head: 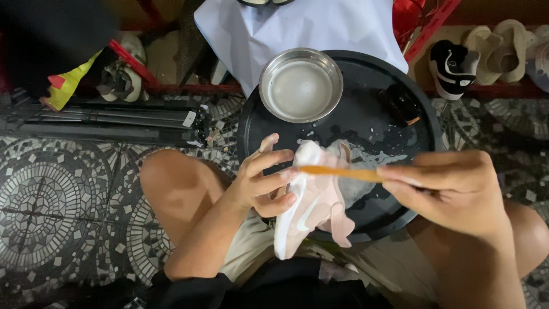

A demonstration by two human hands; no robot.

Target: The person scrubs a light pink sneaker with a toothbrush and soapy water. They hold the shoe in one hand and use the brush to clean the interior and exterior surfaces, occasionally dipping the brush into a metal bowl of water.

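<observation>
Patterned mosaic floor lies below my knees, where my left hand (260,183) clamps the pale pink shoe (311,197) over the round black tray (366,123), light, soft and likely wet-slick, while my right hand (452,191) pinches an orange-handled brush (340,171).

Light comes from above, soft and even; bright on the white crumpled paper sheet (303,28) at the far edge of the round black plastic tray (423,131). Mild glare on the round steel bowl (301,84) rim. Top-left corner falls into deep shadow, detail lost. The right hand (452,191) and thin orange stick (340,171) are motion-blurred, possibly slightly out of focus too. Slight wide-angle stretch at the edges.
</observation>
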